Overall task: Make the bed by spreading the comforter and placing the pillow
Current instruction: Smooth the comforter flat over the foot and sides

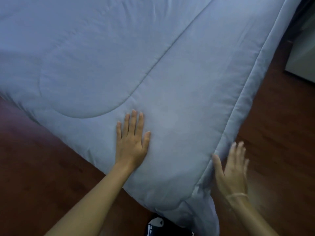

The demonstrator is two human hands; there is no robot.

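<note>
A pale blue quilted comforter [119, 57] covers the bed, its near corner hanging down toward me. My left hand [132, 142] lies flat, palm down, on top of the comforter close to that corner, fingers spread. My right hand [233, 167] is open and blurred beside the comforter's right hanging edge, its thumb touching the fabric fold. Neither hand grips anything. No pillow is in view.
Dark reddish wooden floor [42, 167] surrounds the bed corner on the left and right. A pale piece of furniture or door [303, 53] stands at the far right. A dark shoe or foot with white marks [156, 225] shows at the bottom edge.
</note>
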